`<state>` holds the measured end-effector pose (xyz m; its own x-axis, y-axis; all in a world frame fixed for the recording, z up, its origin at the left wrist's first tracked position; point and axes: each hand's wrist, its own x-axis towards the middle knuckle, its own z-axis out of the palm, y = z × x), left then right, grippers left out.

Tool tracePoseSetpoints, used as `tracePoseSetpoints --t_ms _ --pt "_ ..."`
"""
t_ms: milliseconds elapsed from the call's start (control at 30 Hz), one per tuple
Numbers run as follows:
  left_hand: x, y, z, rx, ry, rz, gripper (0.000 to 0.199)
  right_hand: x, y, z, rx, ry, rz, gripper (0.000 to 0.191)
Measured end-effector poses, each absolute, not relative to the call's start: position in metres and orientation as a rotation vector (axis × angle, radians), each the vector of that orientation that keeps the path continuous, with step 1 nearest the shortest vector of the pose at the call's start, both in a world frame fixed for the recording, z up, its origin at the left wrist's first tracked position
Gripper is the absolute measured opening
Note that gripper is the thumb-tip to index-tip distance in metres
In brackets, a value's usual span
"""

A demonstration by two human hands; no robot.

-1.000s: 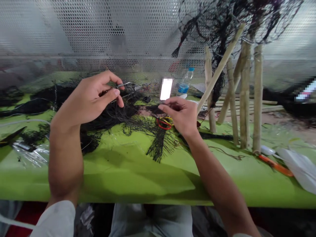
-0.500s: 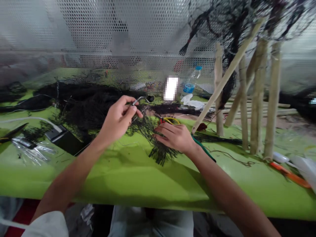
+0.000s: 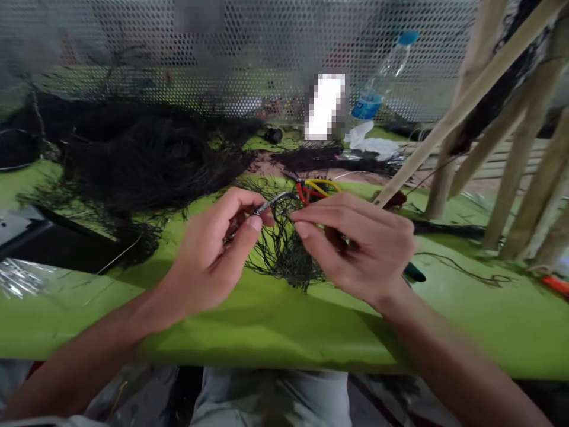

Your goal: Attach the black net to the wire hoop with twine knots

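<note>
My left hand (image 3: 217, 246) is closed, thumb and index finger pinching the straight silvery end of a bent wire (image 3: 280, 197). The wire arcs to the right, its far part close to my right fingertips. My right hand (image 3: 360, 237) is also pinched, thumb against index finger, on or beside thin black strands; what sits in the pinch is too small to make out. Below and between the hands a tuft of branching black strands (image 3: 293, 264) lies on the green tabletop (image 3: 249, 332). Just behind my right fingers are red and yellow loops (image 3: 322, 187), perhaps tool handles.
A large heap of black strands (image 3: 146, 148) covers the back left. A black box (image 3: 66, 240) and clear plastic strips (image 3: 22, 276) lie left. Wooden sticks (image 3: 444, 124) stand right, near a green handle (image 3: 414, 273). A water bottle (image 3: 368, 101) and perforated metal sheet (image 3: 267, 47) are behind.
My right hand has risen off the black tuft and come closer to my left hand, now pinching by the wire's arc. The camera view has moved nearer and tilted downward.
</note>
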<state>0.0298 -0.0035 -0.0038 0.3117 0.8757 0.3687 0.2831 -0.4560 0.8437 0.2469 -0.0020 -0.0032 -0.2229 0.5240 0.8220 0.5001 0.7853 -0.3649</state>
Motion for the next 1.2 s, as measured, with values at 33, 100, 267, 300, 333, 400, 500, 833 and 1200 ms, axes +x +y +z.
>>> tracePoseSetpoints --t_ms 33,100,267,300,333,400,500,833,1200 --pt "0.031 -0.004 -0.004 1.925 1.038 1.132 0.014 0.244 -0.003 -0.005 -0.798 -1.892 0.006 0.012" --pt "0.032 -0.004 -0.005 1.929 1.062 1.132 0.015 0.239 -0.006 -0.008 -0.845 -1.909 0.001 0.01" --pt "0.036 -0.006 -0.006 1.847 1.044 1.079 0.012 0.233 -0.008 -0.013 -0.91 -1.847 0.009 0.007" --pt "0.037 -0.007 -0.006 1.826 1.031 1.08 0.011 0.233 -0.008 -0.013 -0.916 -1.843 0.012 0.007" --pt "0.038 -0.008 -0.006 1.802 1.018 1.081 0.01 0.233 -0.007 -0.013 -0.921 -1.84 0.016 0.008" --pt "0.041 -0.008 -0.007 1.731 0.994 1.092 0.011 0.234 -0.006 -0.013 -0.936 -1.832 0.022 0.011" --pt "0.044 -0.007 -0.009 1.595 0.964 1.116 0.013 0.236 -0.005 -0.014 -0.927 -1.829 -0.057 0.013" --pt "0.045 0.0 -0.007 1.426 0.896 1.097 0.019 0.242 0.004 -0.018 -0.846 -1.929 -0.046 0.013" --pt "0.04 0.0 -0.006 1.568 0.995 1.072 0.048 0.245 0.006 -0.019 -0.813 -2.019 0.077 0.013"
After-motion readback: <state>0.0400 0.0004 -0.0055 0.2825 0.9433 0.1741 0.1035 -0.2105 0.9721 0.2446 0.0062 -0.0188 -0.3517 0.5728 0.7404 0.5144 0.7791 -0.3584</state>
